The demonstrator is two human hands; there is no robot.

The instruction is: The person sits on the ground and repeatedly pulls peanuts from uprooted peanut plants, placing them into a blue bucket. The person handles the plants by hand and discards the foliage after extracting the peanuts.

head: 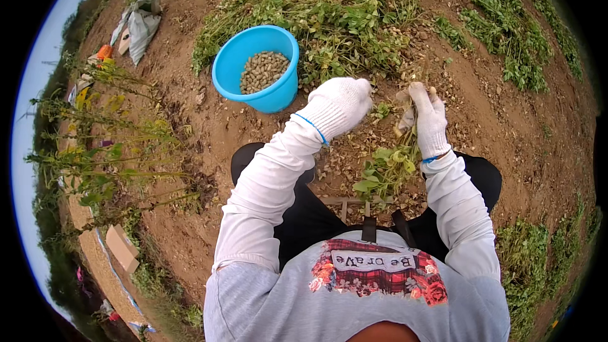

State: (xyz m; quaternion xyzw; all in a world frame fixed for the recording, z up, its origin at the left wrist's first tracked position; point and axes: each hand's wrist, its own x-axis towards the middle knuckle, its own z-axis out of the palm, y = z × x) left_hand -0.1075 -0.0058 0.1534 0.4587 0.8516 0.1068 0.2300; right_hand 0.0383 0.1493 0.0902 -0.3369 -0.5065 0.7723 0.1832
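My right hand (pixel 430 121), in a white knit glove, grips the stems of a pulled peanut plant (pixel 387 166). Its leaves hang towards me, and its thin roots (pixel 425 71) show above my fingers. To its left my left hand (pixel 341 103), gloved the same way, is curled with its back to the camera. Its fingertips are hidden, so I cannot tell whether it holds anything. Beyond my left wrist stands a light-blue plastic bucket (pixel 278 99), tilted in view, with many peanut pods (pixel 263 71) in its bottom.
A broad heap of peanut plants (pixel 342 14) lies behind the bucket. More plants lie in a row (pixel 508 33) at the far right. Tall weeds (pixel 128 152) stand on the left, near a cardboard box (pixel 122 248). White sacks (pixel 143 26) and an orange container (pixel 105 52) sit farther off.
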